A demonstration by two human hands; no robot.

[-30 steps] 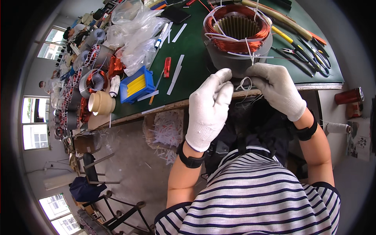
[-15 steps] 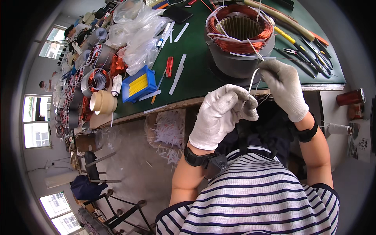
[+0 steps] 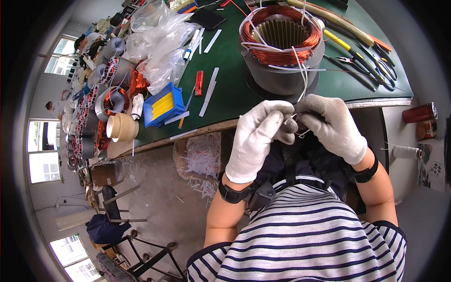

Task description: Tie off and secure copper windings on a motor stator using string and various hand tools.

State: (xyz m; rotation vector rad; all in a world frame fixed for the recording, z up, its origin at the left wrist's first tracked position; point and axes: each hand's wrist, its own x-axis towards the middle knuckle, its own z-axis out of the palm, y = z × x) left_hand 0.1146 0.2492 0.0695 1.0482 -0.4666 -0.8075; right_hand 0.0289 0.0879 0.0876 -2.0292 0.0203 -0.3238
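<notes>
At the far left of the green-covered work surface stands a row of copper-wound stator cores, with a cream-coloured roll of tape at the near edge. Right of it sits a blue plastic tray of yellow strips, then a small red cutter and a white insulation strip, all well apart from the hands. A heap of clear plastic bags lies behind them.

The left hand, in a white knit glove, is held below the surface edge, above the lap. Its fingers are curled almost shut, pinching a thin white lead wire. The right hand, gloved likewise, touches the left; its fingers are also closed on the same wire. What lies inside the pinch is hidden by the gloves.

The wire rises from the hands to the large grey stator with a copper winding, which stands just beyond them on the surface.

Further right lie yellow-handled pliers and dark scissors, near the stator but untouched.

Judged risks:
- Pulling hard on the taut lead could strain the winding or drag the stator toward the edge.
- Glove fabric reduces feel, so the wire may slip or kink.
- The loose white leads beside it could snag in the pinch.
</notes>
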